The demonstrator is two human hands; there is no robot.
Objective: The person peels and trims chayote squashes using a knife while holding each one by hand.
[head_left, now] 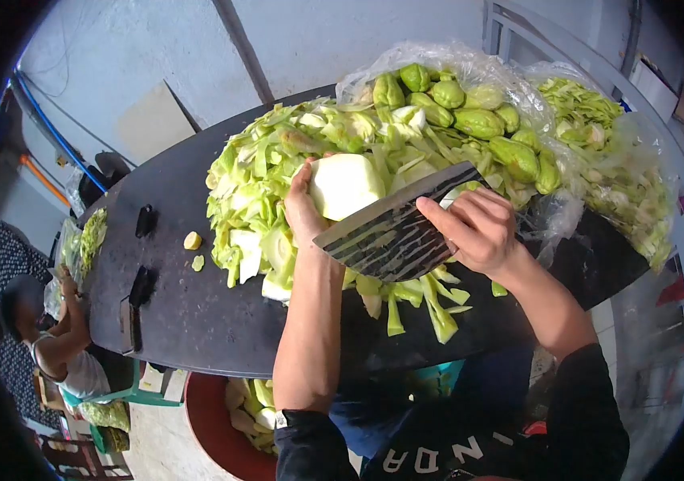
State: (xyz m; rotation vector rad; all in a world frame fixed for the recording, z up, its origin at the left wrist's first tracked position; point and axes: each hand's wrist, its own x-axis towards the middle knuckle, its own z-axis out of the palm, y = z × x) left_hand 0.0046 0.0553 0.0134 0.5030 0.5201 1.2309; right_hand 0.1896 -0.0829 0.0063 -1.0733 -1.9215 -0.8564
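A pale, peeled chayote [348, 186] rests in my left hand [303, 204], whose fingers wrap round its left side. My right hand [478, 228] is closed round the handle end of a broad cleaver [398, 228], its index finger stretched along the blade. The blade slants across just to the right of the peeled chayote and below it. Light green peelings [254, 172] lie heaped behind and around both hands, with loose strips [434, 309] nearer the table's front edge.
Whole green chayotes [482, 120] fill a clear plastic bag at the back of the dark table [190, 321]. More peelings [599, 152] lie at right. A red tub [214, 433] stands below the front edge. Another person [61, 345] sits at far left.
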